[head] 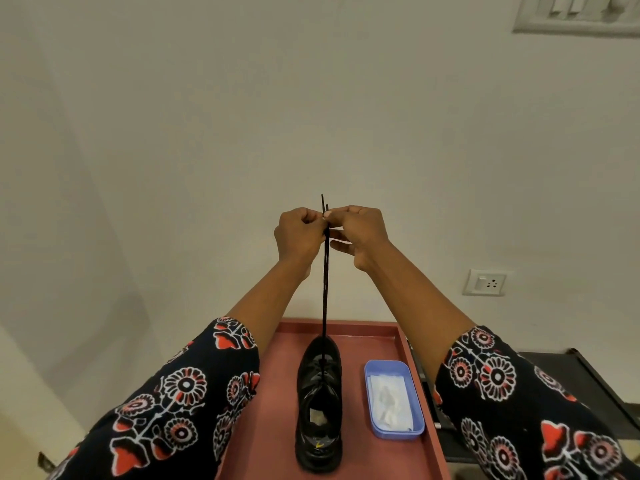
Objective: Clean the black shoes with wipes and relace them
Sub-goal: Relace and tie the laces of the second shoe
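A black shoe (pixel 319 407) stands on a red-brown table (pixel 273 393), toe pointing away from me. Its black lace (pixel 325 289) runs taut from the front eyelets straight up to my raised hands. My left hand (pixel 299 235) and my right hand (pixel 360 233) meet high above the shoe, and both pinch the lace near its two tips, which stick up above the fingers. A blue plastic tray (pixel 417 410) with white wipes (pixel 389 400) lies to the right of the shoe.
The table has a raised rim at its far edge and stands against a pale wall. A white wall socket (pixel 484 282) sits on the wall at the right. A dark piece of furniture (pixel 585 386) stands beside the table on the right.
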